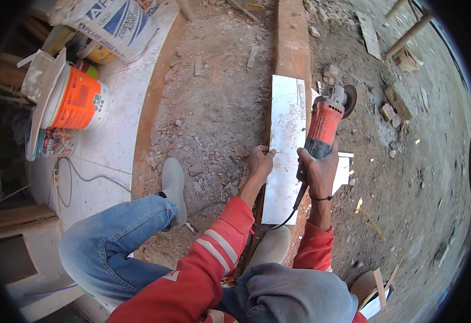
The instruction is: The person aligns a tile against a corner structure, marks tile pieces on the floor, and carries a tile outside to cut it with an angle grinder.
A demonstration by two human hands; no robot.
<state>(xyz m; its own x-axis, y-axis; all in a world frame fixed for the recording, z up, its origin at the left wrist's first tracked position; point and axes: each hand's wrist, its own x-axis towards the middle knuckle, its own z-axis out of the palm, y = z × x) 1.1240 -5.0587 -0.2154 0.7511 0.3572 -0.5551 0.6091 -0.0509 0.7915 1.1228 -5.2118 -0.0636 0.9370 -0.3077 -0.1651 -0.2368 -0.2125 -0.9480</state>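
Note:
My right hand is wrapped round the dark rear body of a red angle grinder. The grinder's cutting disc points away from me, past the right edge of a long white tile. A black power cord hangs from the grinder's back end and curves over the tile's near end. My left hand rests at the tile's left edge, its fingers bent and pressed together against that edge. The tile lies lengthwise on a narrow reddish ledge. Part of its right side is hidden by the grinder and my hand.
Rubble and dusty soil lie on both sides of the ledge. At the left, an orange and white bucket and a white sack stand on a pale tiled step. A white offcut sits beneath my right wrist. Wooden poles rise far right.

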